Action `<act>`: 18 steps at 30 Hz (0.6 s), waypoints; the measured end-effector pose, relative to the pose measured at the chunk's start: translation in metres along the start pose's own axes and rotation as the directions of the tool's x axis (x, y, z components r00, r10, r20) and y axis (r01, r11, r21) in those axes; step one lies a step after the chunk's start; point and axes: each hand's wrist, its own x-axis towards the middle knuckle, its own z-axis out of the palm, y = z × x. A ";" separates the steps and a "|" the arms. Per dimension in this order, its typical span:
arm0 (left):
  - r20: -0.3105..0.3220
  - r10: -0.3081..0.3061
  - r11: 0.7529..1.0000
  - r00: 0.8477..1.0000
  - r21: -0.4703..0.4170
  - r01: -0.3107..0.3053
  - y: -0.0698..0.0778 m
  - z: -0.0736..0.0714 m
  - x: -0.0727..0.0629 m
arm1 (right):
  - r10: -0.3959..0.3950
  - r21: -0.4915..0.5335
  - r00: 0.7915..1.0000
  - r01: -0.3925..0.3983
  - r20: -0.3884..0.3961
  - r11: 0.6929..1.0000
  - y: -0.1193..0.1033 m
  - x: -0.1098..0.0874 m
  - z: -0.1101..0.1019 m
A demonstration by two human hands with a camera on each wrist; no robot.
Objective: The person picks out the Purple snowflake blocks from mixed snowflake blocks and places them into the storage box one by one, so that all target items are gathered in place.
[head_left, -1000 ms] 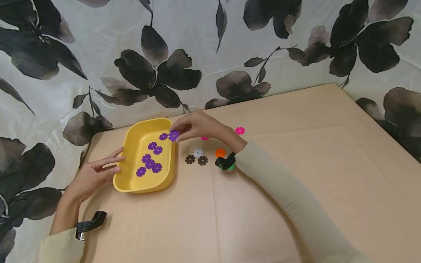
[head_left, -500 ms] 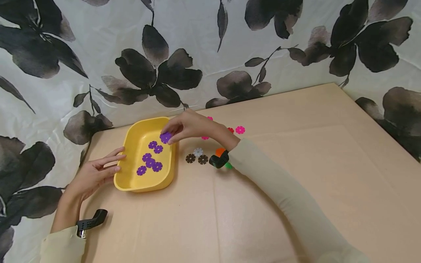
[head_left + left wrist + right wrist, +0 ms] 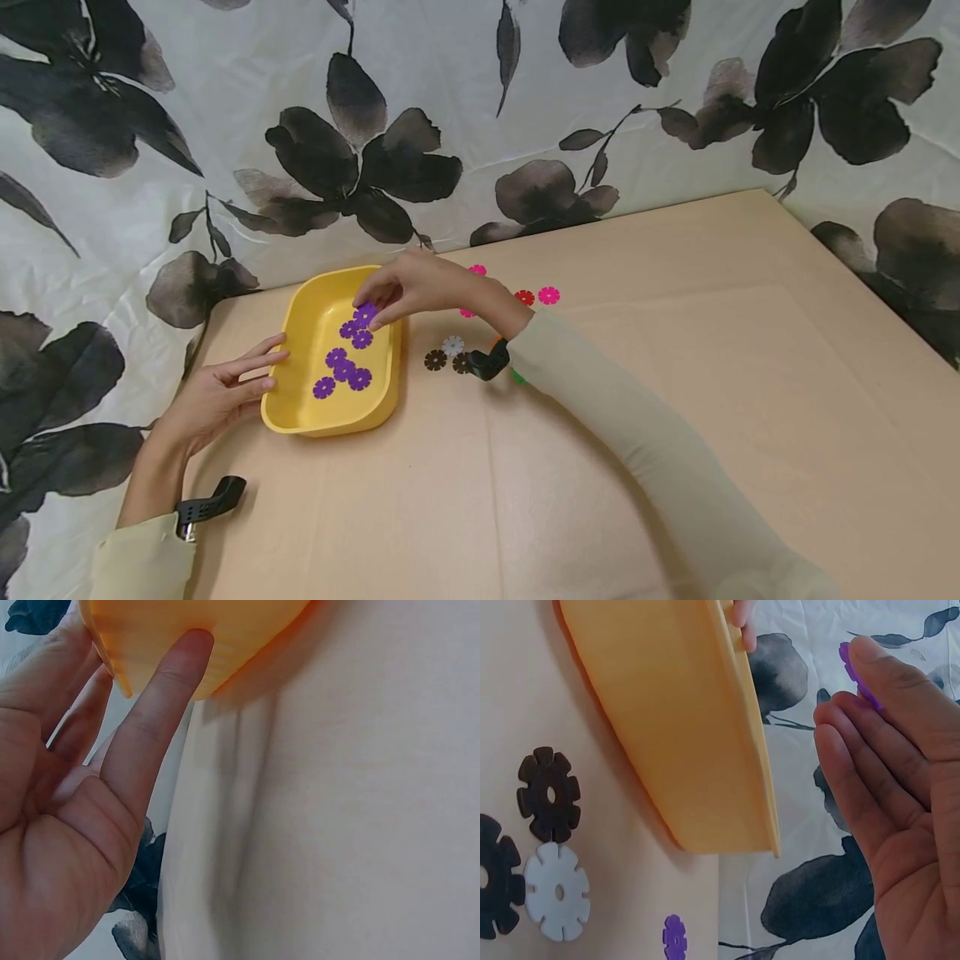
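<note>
In the head view, my right hand (image 3: 416, 287) pinches a purple slotted disc (image 3: 366, 314) between thumb and fingertips, over the far right part of a yellow tub (image 3: 300, 412). The disc's edge also shows in the right wrist view. Several more purple discs (image 3: 343, 369) lie flat on the tub's floor; my right hand may cover others. At the tub's left side, my left hand (image 3: 213, 400) rests its extended fingers against the rim and outer wall. One straight digit presses the yellow wall (image 3: 247, 630) in the left wrist view.
Right of the tub lie a white disc (image 3: 452, 346), dark brown discs (image 3: 435, 360), a red disc (image 3: 524, 297) and pink discs (image 3: 549, 296). Orange and green ones are partly hidden by the right wrist. Another purple disc (image 3: 675, 937) lies beside the tub. Floral cloth (image 3: 420, 83) hangs behind the table.
My right hand has moved left with the purple disc, from the tub's right rim to over its inside. My left hand and the tub have stayed in place.
</note>
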 end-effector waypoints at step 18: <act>0.012 -0.028 0.999 1.000 0.045 0.027 -0.001 -0.009 -0.003 | 0.070 0.052 0.995 -0.074 0.076 0.996 -0.016 0.021 0.007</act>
